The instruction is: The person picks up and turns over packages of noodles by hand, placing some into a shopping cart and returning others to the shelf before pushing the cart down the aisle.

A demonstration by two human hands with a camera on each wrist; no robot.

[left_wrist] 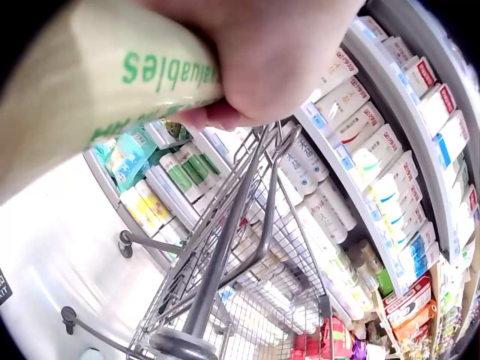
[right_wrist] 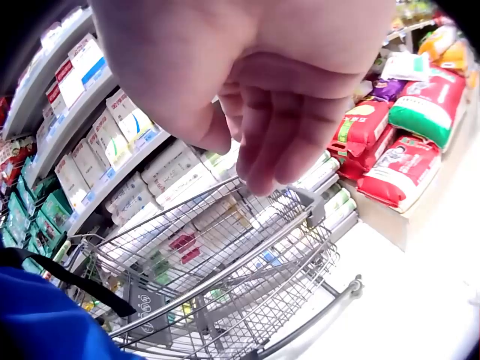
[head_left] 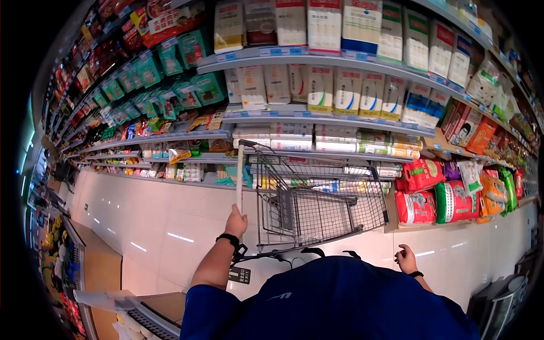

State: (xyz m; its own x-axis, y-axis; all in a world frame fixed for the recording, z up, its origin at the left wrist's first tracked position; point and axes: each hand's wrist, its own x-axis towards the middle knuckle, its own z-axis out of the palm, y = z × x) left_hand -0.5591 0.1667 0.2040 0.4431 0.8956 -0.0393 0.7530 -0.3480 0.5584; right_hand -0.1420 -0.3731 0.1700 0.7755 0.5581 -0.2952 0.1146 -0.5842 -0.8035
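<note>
A metal shopping cart [head_left: 323, 198] stands in front of the shelves, with its pale handle bar [head_left: 240, 175] at its left end. My left hand [head_left: 236, 222] grips the near end of that bar; in the left wrist view the fingers of the left hand [left_wrist: 262, 60] curl round the pale bar [left_wrist: 112, 90], which bears green lettering. My right hand [head_left: 406, 259] hangs to the right of the cart and holds nothing. In the right wrist view the fingers of the right hand [right_wrist: 255, 97] are loosely bent, with the cart basket [right_wrist: 217, 262] beyond them.
Shelves [head_left: 340, 59] with packed white packages run across the front. Red and green sacks [head_left: 416, 207] lie on a low stand at the right. Teal packets [head_left: 170, 59] fill the left shelves. A shelf unit [head_left: 102, 255] is at the near left, and a dark bin-like object [head_left: 498, 300] at the near right.
</note>
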